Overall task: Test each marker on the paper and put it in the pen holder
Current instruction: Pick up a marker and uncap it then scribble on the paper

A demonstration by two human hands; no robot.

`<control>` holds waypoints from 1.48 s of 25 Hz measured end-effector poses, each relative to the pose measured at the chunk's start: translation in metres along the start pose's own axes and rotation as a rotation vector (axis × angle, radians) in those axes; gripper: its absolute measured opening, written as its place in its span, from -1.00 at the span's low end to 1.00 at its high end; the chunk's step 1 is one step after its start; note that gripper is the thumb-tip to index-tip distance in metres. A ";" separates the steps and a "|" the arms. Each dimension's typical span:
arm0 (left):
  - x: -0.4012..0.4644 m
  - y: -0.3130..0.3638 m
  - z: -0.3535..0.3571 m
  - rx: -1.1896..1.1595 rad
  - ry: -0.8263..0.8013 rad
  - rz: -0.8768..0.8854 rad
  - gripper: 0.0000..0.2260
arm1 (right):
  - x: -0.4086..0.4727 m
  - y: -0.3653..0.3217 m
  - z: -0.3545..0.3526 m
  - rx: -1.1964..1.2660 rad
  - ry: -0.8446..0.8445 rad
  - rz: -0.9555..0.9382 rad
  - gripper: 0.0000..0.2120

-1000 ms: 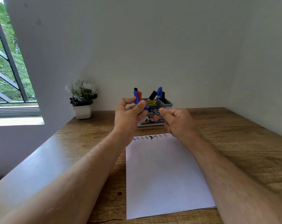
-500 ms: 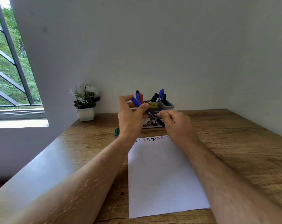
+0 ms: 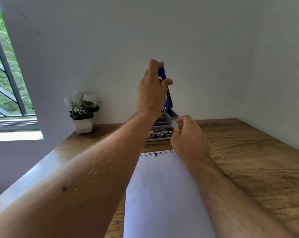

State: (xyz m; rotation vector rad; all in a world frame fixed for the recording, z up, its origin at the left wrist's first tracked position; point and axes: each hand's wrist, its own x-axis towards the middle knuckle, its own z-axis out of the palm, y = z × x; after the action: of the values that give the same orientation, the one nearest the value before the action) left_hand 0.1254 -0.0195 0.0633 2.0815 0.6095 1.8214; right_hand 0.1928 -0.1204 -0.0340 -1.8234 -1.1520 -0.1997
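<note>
One marker (image 3: pixel 163 73), blue cap up, pinched in left hand (image 3: pixel 152 90), hanging above pen holder (image 3: pixel 172 117) at 12 o'clock of paper (image 3: pixel 162 194). Advice: keep marker near vertical, aim at free slot, lower past markers already inside, then release. Right hand (image 3: pixel 188 136) at holder's 4 o'clock, fingers loosely curled; whether holding anything, cannot tell. Potted plant (image 3: pixel 82 110) at 10 o'clock. Wooden desk (image 3: pixel 248 160); window (image 3: pixel 4 74) far left; plain wall (image 3: pixel 214 48) behind.
</note>
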 end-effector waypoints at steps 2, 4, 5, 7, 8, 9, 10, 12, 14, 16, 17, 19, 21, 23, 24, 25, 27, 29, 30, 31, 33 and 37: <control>0.001 -0.007 0.010 0.108 -0.058 0.034 -0.73 | -0.001 -0.001 0.000 -0.019 -0.003 -0.034 -0.72; -0.001 -0.016 0.017 0.200 -0.122 0.054 -0.73 | -0.001 -0.003 0.000 -0.034 0.007 -0.063 -0.73; -0.002 -0.020 0.020 0.232 -0.157 0.053 -0.71 | -0.001 -0.003 0.000 -0.041 0.013 -0.074 -0.73; -0.006 -0.027 0.025 0.299 -0.233 0.041 -0.66 | -0.001 -0.004 -0.001 -0.042 0.010 -0.080 -0.73; -0.009 -0.030 0.027 0.341 -0.276 0.033 -0.64 | -0.001 -0.004 -0.001 -0.042 0.000 -0.077 -0.72; -0.010 -0.032 0.030 0.386 -0.318 0.027 -0.63 | -0.001 -0.003 -0.001 -0.047 -0.011 -0.073 -0.71; -0.011 -0.035 0.033 0.431 -0.357 0.021 -0.61 | -0.001 -0.003 -0.001 -0.050 -0.020 -0.069 -0.70; -0.012 -0.038 0.038 0.496 -0.421 -0.005 -0.60 | -0.001 -0.003 -0.002 -0.047 -0.034 -0.071 -0.68; -0.012 -0.039 0.041 0.548 -0.461 -0.018 -0.56 | -0.001 -0.003 -0.003 -0.039 -0.050 -0.070 -0.67; -0.014 -0.037 0.041 0.587 -0.466 -0.021 -0.49 | 0.000 -0.003 -0.003 -0.035 -0.061 -0.071 -0.66; -0.015 -0.037 0.039 0.591 -0.443 -0.032 -0.47 | 0.000 -0.003 -0.002 -0.035 -0.066 -0.071 -0.66; -0.014 -0.033 0.033 0.592 -0.378 -0.075 -0.51 | 0.001 -0.002 -0.001 -0.034 -0.075 -0.072 -0.66; -0.012 -0.028 0.023 0.574 -0.322 -0.143 -0.64 | 0.002 -0.003 0.000 -0.024 -0.078 -0.073 -0.68; -0.009 -0.020 0.008 0.543 -0.300 -0.219 -0.77 | 0.001 -0.003 0.000 -0.017 -0.080 -0.076 -0.71; -0.007 -0.017 -0.002 0.532 -0.295 -0.249 -0.79 | 0.001 -0.003 0.000 -0.014 -0.086 -0.078 -0.72; -0.007 -0.014 -0.012 0.532 -0.292 -0.272 -0.80 | 0.001 -0.003 0.000 -0.013 -0.092 -0.082 -0.75; -0.005 -0.011 -0.036 0.607 -0.315 -0.314 -0.76 | 0.001 -0.003 0.000 -0.018 -0.093 -0.097 -0.79; -0.008 -0.010 -0.061 0.773 -0.419 -0.372 -0.72 | 0.000 -0.003 -0.001 -0.011 -0.100 -0.102 -0.80; -0.011 -0.013 -0.072 0.851 -0.465 -0.403 -0.70 | -0.001 -0.004 -0.002 -0.008 -0.108 -0.097 -0.80; -0.017 -0.016 -0.082 0.913 -0.492 -0.438 -0.68 | -0.002 -0.004 -0.002 -0.012 -0.116 -0.093 -0.79; -0.029 -0.028 -0.097 0.975 -0.516 -0.517 -0.65 | -0.003 -0.005 -0.004 -0.031 -0.119 -0.103 -0.79; -0.051 -0.055 -0.104 0.914 -0.472 -0.616 -0.59 | -0.002 -0.005 -0.002 -0.056 -0.118 -0.131 -0.78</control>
State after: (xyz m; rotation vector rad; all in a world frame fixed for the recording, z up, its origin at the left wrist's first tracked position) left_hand 0.0114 -0.0023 0.0077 2.2749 1.9080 0.6943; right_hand 0.1885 -0.1228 -0.0309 -1.8292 -1.3626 -0.2042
